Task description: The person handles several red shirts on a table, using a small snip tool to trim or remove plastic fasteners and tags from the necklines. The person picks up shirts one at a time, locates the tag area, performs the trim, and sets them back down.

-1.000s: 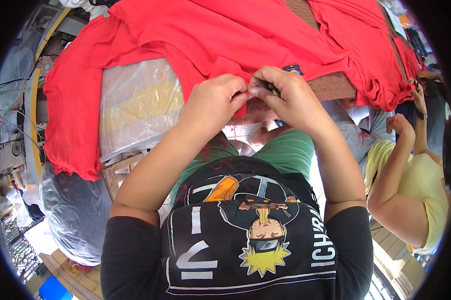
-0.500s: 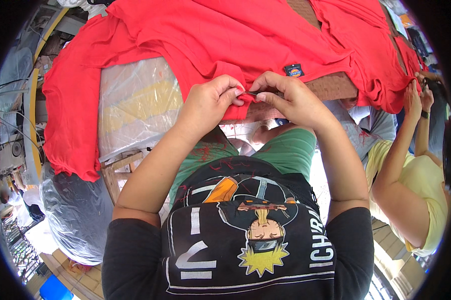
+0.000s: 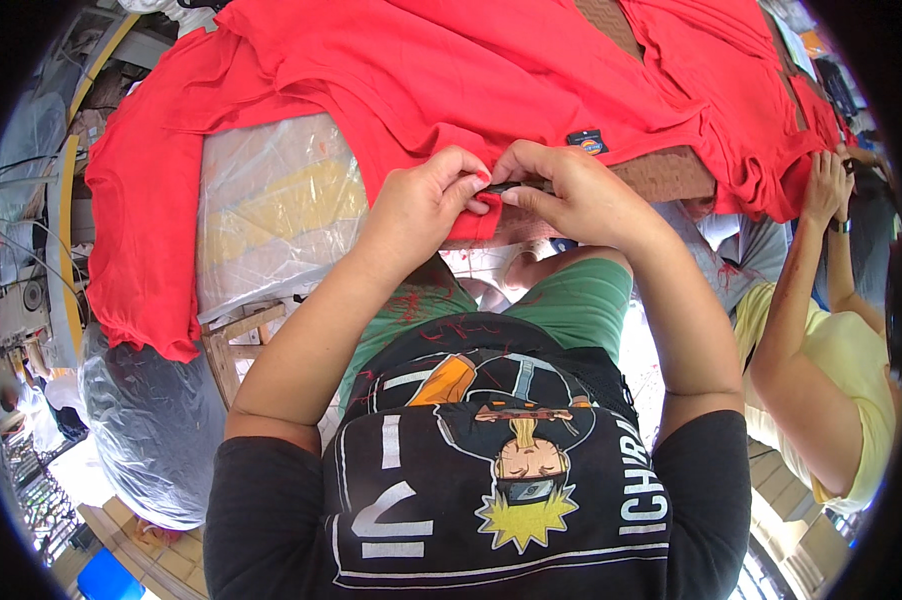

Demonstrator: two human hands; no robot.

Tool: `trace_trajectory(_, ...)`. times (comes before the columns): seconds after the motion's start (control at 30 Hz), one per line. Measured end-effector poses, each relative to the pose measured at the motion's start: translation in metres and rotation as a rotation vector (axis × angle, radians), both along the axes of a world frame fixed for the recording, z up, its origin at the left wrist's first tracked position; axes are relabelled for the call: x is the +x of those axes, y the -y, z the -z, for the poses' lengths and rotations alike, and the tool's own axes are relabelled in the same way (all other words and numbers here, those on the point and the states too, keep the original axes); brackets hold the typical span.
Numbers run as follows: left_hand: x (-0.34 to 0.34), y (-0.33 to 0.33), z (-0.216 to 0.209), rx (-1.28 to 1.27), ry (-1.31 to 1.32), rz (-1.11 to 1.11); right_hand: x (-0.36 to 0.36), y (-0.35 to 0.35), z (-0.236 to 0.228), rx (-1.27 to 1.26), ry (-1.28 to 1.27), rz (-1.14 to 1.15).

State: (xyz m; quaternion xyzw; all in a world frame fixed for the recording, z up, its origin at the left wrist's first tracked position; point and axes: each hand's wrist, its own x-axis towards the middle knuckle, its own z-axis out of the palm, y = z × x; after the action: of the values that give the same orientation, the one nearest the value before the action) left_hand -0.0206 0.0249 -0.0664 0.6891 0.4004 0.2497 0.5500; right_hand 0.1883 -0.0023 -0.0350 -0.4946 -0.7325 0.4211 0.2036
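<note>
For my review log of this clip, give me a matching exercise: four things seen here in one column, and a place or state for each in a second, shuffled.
Things:
1. left hand
2. small dark label
3. plastic-wrapped bundle
4. co-worker's hand

Places or states:
A. under the red garment, left of the hands
B. at the far right red cloth
C. pinching the red hem opposite the right hand
D. lying on red fabric behind the right hand

Pairs: 1-C, 2-D, 3-A, 4-B

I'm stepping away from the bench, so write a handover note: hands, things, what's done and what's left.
Left hand: pinching the near edge of the red garment.
Right hand: at the same edge, holding a small dark tool; what kind of tool is unclear.
The garment lies spread over the table, a small dark label lying on it. More red garments lie right, where another person's hand works.
Done: cannot tell. Left: the edge in hand.
</note>
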Motion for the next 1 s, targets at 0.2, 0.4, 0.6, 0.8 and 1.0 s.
trace_trajectory(0.2, -0.019, -0.015, -0.040, 0.524, 0.059, 0.332, 0.016, 0.001, -0.026, 0.067, 0.162, -0.018)
trace_trajectory(0.4, -0.042, -0.010, -0.076, -0.004, -0.160, 0.524, 0.028, 0.017, -0.032, -0.014, 0.166, 0.006)
trace_trajectory(0.6, -0.008, 0.009, 0.004, -0.001, 0.109, -0.106, -0.004, 0.020, 0.029, 0.023, -0.120, 0.281)
trace_trajectory(0.8, -0.002, 0.015, 0.001, 0.334, 0.016, -0.116, -0.004, 0.017, 0.027, -0.079, -0.246, 0.367)
trace_trajectory(1.0, 0.006, 0.017, 0.007, 0.542, -0.002, -0.176, -0.007, 0.015, 0.026, -0.155, -0.355, 0.388)
